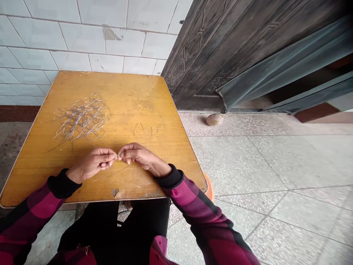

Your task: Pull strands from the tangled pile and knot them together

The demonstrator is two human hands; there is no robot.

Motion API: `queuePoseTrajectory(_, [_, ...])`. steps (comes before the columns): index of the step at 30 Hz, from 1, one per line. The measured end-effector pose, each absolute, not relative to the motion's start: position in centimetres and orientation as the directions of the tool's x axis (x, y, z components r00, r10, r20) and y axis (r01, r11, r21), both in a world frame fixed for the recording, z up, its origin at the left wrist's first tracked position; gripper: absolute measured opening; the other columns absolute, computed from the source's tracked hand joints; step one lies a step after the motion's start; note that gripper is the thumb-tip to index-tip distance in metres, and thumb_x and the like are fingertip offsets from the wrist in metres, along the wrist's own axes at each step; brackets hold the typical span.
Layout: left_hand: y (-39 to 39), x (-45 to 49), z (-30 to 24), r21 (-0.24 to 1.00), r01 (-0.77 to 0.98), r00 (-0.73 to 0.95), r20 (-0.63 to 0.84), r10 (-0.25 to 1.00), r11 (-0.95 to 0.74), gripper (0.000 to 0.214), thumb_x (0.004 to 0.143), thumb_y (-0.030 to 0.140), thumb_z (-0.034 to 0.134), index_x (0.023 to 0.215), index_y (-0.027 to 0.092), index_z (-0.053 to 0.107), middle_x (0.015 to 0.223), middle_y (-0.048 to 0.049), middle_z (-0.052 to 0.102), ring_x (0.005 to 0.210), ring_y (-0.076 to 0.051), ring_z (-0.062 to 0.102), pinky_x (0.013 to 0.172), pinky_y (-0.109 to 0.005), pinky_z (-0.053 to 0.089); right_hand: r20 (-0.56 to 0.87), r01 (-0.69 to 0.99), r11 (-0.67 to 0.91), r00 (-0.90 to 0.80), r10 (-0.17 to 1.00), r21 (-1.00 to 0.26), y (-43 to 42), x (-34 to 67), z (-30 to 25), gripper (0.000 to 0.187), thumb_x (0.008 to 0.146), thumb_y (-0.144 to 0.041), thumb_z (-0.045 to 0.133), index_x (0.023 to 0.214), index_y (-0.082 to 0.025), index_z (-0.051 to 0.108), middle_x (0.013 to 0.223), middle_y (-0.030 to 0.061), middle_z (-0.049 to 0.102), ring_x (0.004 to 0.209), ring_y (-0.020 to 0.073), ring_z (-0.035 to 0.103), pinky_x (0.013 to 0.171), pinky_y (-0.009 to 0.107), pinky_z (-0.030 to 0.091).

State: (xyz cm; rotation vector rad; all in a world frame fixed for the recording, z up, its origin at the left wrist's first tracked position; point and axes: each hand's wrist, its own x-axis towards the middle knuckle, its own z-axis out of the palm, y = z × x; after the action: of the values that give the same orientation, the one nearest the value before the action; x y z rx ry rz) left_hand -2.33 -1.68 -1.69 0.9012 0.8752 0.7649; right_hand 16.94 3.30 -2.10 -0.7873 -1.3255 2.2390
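My left hand (93, 162) and my right hand (139, 156) meet fingertip to fingertip over the front of a worn yellow wooden table (154, 110). Both pinch a thin silver wire (118, 156) between thumb and fingers; its loose end trails down across the tabletop toward me. A tangled heap of similar thin wires (81, 117) lies on the table's left side, beyond my left hand. One bent piece of wire (142, 129), shaped like two small humps, lies alone just beyond my right hand.
A white tiled wall (82, 33) stands behind the table. A dark carved metal door (234, 55) is at the right, with a small round ball (214, 119) on the stone-tile floor (261, 176) by its foot. An orange stool edge (210, 186) shows under the table's right corner.
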Motion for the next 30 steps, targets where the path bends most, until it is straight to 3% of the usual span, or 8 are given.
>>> queuePoseTrajectory(13, [-1.6, -2.2, -1.9, 0.857, -0.341, 0.385, -0.247, 0.889, 0.386, 0.026, 0.074, 0.03, 0.073, 0.062, 0.012, 0.059, 0.053, 0.003, 0.046, 0.046, -0.003, 0.032, 0.045, -0.018, 0.024, -0.227, -0.112, -0.444, -0.734, 0.64, -0.889, 2.9, 16.7, -1.9, 0.011, 0.077, -0.024, 0.064, 0.077, -0.013, 0.067, 0.055, -0.0034, 0.061, 0.051, 0.0054, 0.052, 0.053, 0.019, 0.035])
queuePoseTrajectory(22, [-1.6, -2.3, -2.1, 0.819, -0.433, 0.325, -0.247, 0.913, 0.376, 0.021, 0.073, 0.027, 0.076, 0.067, 0.01, 0.065, 0.056, 0.0009, 0.053, 0.047, -0.003, 0.037, 0.045, -0.014, 0.03, -0.234, -0.173, -0.571, -0.789, 0.568, -0.803, 2.7, 16.2, -3.0, 0.019, 0.08, -0.033, 0.068, 0.085, -0.014, 0.066, 0.059, -0.0028, 0.061, 0.051, 0.005, 0.053, 0.045, 0.015, 0.035])
queuePoseTrajectory(30, [-1.2, -2.6, -2.4, 0.755, -0.563, 0.268, -0.22, 0.938, 0.338, 0.024, 0.075, 0.022, 0.075, 0.062, 0.011, 0.057, 0.059, 0.0028, 0.053, 0.045, -0.001, 0.037, 0.044, -0.012, 0.034, -0.222, -0.211, -0.569, -0.772, 0.596, -0.795, 2.4, 15.7, -3.6, 0.022, 0.081, -0.036, 0.068, 0.085, -0.015, 0.065, 0.058, -0.003, 0.061, 0.049, 0.0046, 0.05, 0.041, 0.014, 0.032])
